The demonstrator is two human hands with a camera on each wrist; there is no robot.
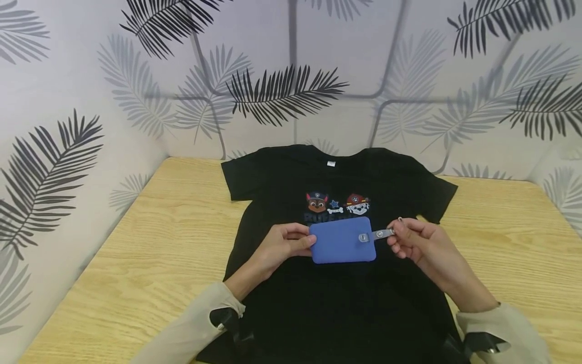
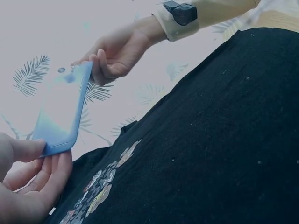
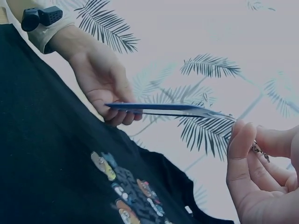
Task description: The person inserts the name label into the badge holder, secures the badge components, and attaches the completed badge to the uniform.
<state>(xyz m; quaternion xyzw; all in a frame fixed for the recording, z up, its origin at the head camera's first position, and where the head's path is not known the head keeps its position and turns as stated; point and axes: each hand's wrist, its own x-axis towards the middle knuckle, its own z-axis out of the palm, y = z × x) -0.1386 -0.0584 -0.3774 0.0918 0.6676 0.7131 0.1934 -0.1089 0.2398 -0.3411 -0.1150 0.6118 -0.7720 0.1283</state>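
Observation:
A blue badge holder (image 1: pixel 338 242) is held up over a black T-shirt (image 1: pixel 345 303) with cartoon dog faces on its chest. My left hand (image 1: pixel 286 245) pinches the holder's left edge, thumb on the face and fingers behind, as the left wrist view shows on the badge holder (image 2: pixel 63 109). At its other end, a clear snap strap (image 1: pixel 382 233) comes off the holder. My right hand (image 1: pixel 423 247) pinches the small metal clip (image 1: pixel 400 221) at the strap's end. The right wrist view shows the badge holder (image 3: pixel 154 108) edge-on, with the metal clip (image 3: pixel 259 151) between my right fingers.
The T-shirt lies spread on a light wood table (image 1: pixel 150 242), its neckline toward the back. A pale cloth (image 1: pixel 254 45) printed with dark feather-like leaves hangs behind the table and along its sides.

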